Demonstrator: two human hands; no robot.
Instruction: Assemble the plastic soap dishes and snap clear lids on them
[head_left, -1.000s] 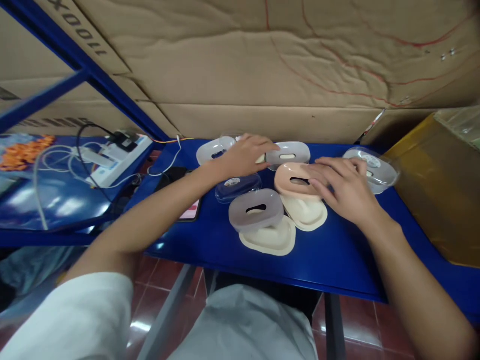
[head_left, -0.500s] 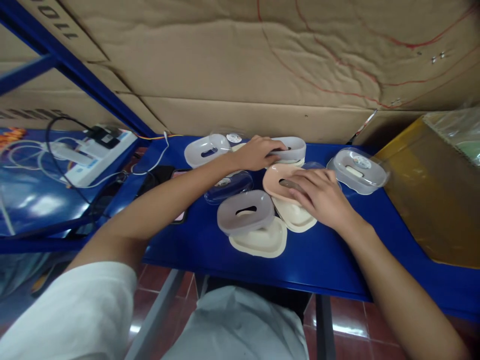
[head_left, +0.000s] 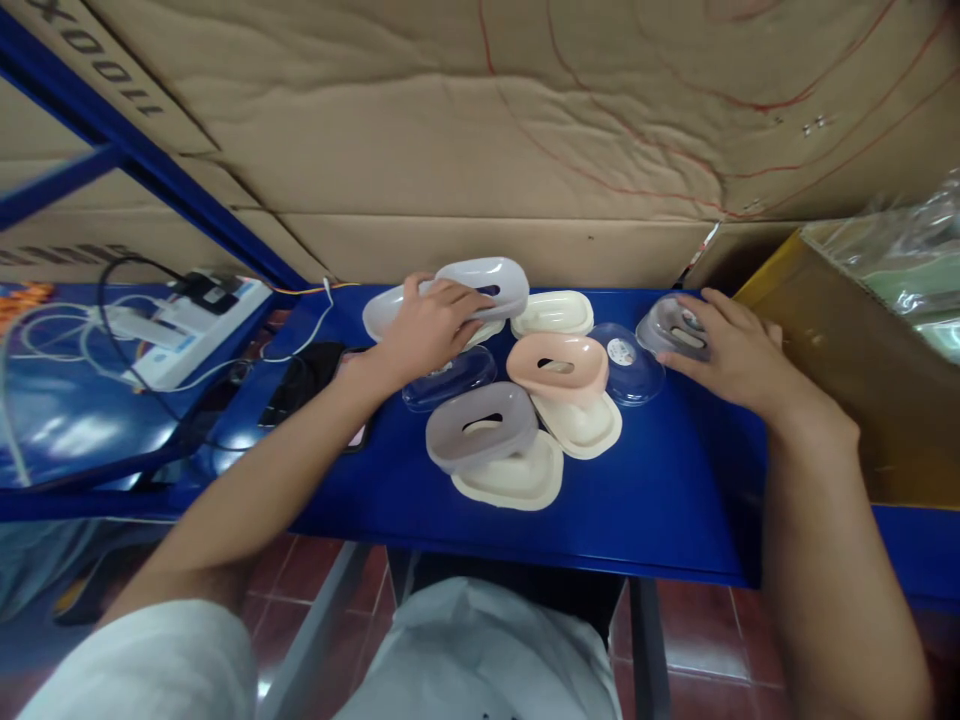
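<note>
Holding a white dish (head_left: 504,276) by its near rim, a seated person's left hand (head_left: 433,325) has thumb and fingers closed on it at the back of a blue table (head_left: 637,520). The dish has a slot in its floor. The right hand (head_left: 739,345) spreads over a covered dish (head_left: 660,325) near a cardboard box (head_left: 840,330); I cannot tell whether it grips. Between the hands, a cream base (head_left: 553,312) lies behind a peach dish (head_left: 596,378), with a clear lid (head_left: 637,375) just to the right. Closer to the person, a grey dish (head_left: 450,435) overlaps another cream base (head_left: 517,480). Behind the left hand, a second white dish (head_left: 381,312) is partly hidden.
</note>
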